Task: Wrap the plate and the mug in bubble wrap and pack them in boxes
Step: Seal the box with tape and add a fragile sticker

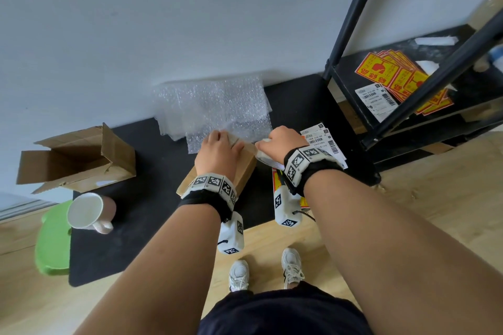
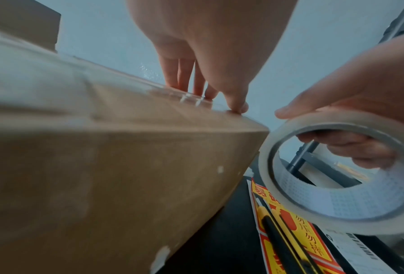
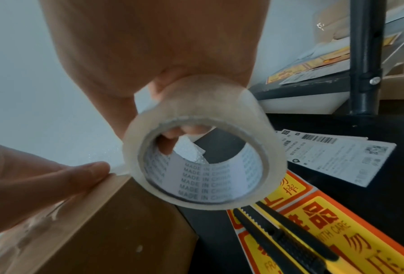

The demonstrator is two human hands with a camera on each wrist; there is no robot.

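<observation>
A closed brown cardboard box (image 1: 245, 168) sits mid-mat, with clear tape along its top. My left hand (image 1: 220, 149) presses flat, straight fingers (image 2: 186, 74) onto that taped top near the right edge. My right hand (image 1: 283, 141) grips a roll of clear tape (image 3: 196, 103) just past the box's right edge, fingers through its core. A strip runs from the roll (image 2: 290, 128) to the box top (image 2: 102, 166). A mug (image 1: 89, 212), white inside, rests at the mat's near left, untouched. Bubble wrap sheets (image 1: 215, 109) lie behind the box by the wall. I see no plate.
An open, empty cardboard box (image 1: 76, 158) lies on its side at the far left. A black and yellow utility knife (image 3: 285, 239) lies on fragile stickers (image 3: 336, 231) right of the box, with shipping labels (image 1: 326, 141) beyond. A black shelf (image 1: 408, 76) stands right. A green object (image 1: 53, 239) pokes out left.
</observation>
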